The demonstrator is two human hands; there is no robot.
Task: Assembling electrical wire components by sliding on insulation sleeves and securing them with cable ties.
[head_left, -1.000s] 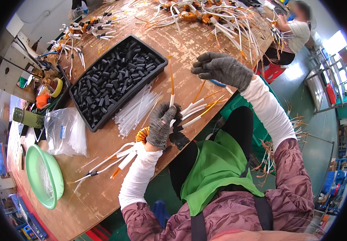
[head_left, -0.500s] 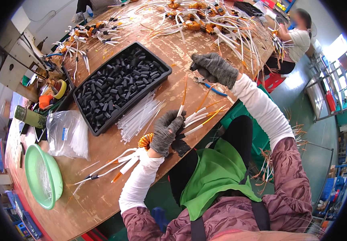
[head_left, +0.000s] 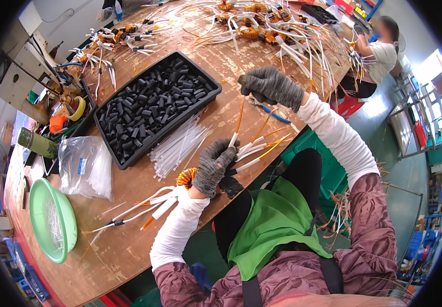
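Left hand [head_left: 215, 166] clamps coil [head_left: 186, 177] at desk [head_left: 129, 245] edge; right hand [head_left: 269, 86] apparently pinches wire [head_left: 239, 115]; I'd draw it taut.

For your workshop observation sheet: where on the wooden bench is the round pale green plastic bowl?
In the head view, the round pale green plastic bowl sits at the person's far left on the wooden bench, just below the clear plastic bag.

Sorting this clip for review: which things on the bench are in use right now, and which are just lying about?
In use: left hand gripping the copper coil; right hand pulling an orange wire.

Lying about: black tray of tubes, white sleeves, plastic bag, green bowl, tape roll.
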